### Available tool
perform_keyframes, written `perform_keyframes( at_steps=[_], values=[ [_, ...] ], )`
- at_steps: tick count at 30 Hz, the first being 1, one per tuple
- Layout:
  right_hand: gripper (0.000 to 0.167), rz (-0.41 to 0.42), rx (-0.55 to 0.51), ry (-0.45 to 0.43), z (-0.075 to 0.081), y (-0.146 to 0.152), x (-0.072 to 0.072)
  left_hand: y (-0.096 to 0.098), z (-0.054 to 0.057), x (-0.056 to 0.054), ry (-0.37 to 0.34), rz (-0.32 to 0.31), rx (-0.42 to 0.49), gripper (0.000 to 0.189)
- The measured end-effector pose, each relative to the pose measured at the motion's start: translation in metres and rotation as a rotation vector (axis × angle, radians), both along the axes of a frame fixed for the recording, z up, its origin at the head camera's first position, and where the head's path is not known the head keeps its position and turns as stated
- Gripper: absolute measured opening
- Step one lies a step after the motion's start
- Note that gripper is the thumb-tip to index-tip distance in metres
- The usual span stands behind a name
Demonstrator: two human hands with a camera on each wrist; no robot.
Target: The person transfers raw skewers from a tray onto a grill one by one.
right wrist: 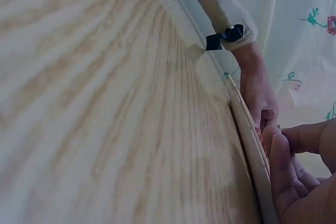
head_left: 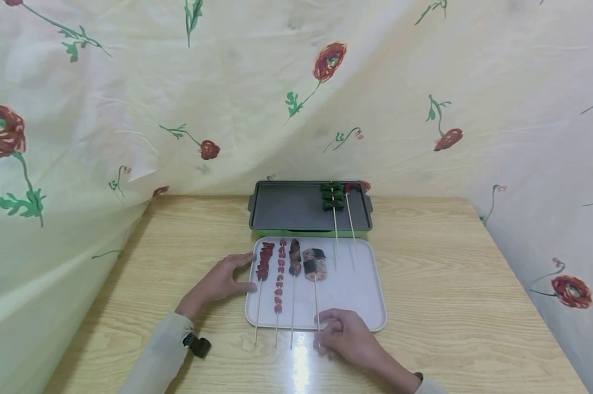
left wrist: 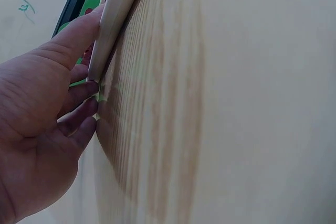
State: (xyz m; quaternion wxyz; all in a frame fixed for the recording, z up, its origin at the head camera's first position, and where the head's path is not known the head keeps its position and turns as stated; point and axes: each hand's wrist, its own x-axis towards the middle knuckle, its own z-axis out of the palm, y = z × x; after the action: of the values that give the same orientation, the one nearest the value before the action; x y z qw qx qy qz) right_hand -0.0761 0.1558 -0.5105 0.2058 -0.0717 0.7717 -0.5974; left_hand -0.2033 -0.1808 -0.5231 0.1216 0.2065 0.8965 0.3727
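A white tray carries a row of skewers. From the left come dark red meat pieces, a thin skewer of small red pieces, a brownish one, and one with a thick pale chunk banded in black. My right hand pinches the lower stick of this banded skewer at the tray's front edge. At the tray's left side, my left hand rests its thumb and fingertips against the rim.
Behind the tray stands a dark griddle pan with a green base. A dark green skewer and a red-tipped skewer lie on its right part, their sticks reaching over the tray. Flowered cloth hangs around the wooden table.
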Motion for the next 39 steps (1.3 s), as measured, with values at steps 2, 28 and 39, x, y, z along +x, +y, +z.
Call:
perform_keyframes(
  at_steps=[2, 28, 39],
  values=[
    [0.041, 0.003, -0.003, -0.006, 0.001, 0.001, 0.002, 0.0, 0.0, 0.0, 0.001, 0.0, 0.001, 0.086],
    [0.043, 0.084, 0.005, 0.045, 0.04, 0.007, 0.021, 0.0, 0.001, -0.003, -0.009, 0.007, -0.001, 0.088],
    [0.039, 0.113, -0.009, 0.094, 0.072, 0.012, 0.014, 0.001, 0.002, -0.002, -0.037, 0.018, 0.006, 0.086]
  ],
)
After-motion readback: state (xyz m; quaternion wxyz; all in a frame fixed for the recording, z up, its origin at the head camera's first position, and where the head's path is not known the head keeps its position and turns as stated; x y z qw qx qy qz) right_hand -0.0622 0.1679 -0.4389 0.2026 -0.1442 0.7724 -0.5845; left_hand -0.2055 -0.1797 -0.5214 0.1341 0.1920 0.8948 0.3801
